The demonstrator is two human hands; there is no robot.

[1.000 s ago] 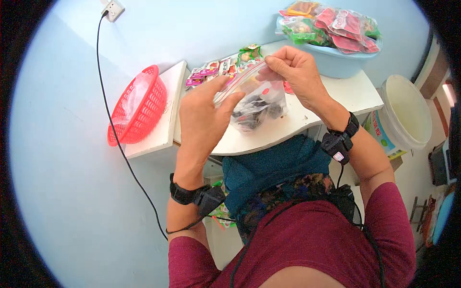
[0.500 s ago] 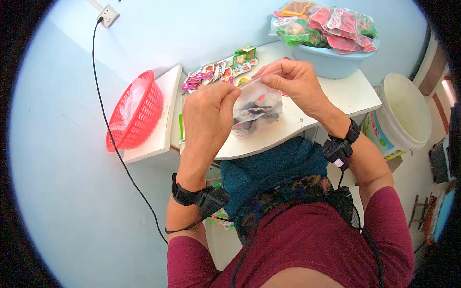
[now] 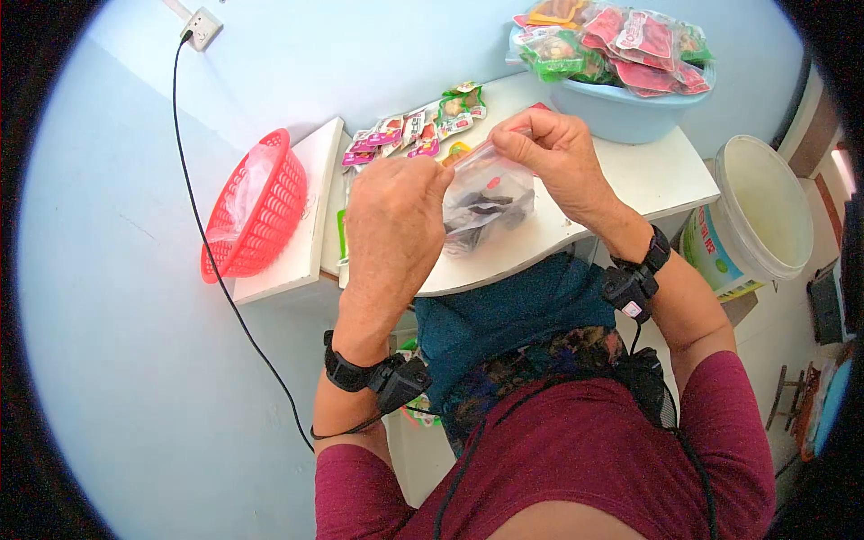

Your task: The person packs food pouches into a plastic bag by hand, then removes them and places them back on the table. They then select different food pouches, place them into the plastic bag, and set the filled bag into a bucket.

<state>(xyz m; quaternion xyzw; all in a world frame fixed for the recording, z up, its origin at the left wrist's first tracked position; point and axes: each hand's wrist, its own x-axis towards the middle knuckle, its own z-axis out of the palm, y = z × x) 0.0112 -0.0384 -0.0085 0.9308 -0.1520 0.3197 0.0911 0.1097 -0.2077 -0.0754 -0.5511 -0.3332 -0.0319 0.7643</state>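
Observation:
A clear zip bag with dark contents and a small red mark hangs between my hands above the white table. My left hand pinches the left end of its top edge. At the other end of that edge, my right hand grips the bag between thumb and fingers. Just behind the bag, several small purple, white and green packets lie on the table.
A red plastic basket with clear plastic inside stands at the left. A light blue basin piled with food packets is at the back right. A white bucket stands right of the table. A black cable hangs down the wall.
The bag's top edge has shifted slightly and tilts more, its right end higher. Both hands still hold it, and my left hand has turned a little.

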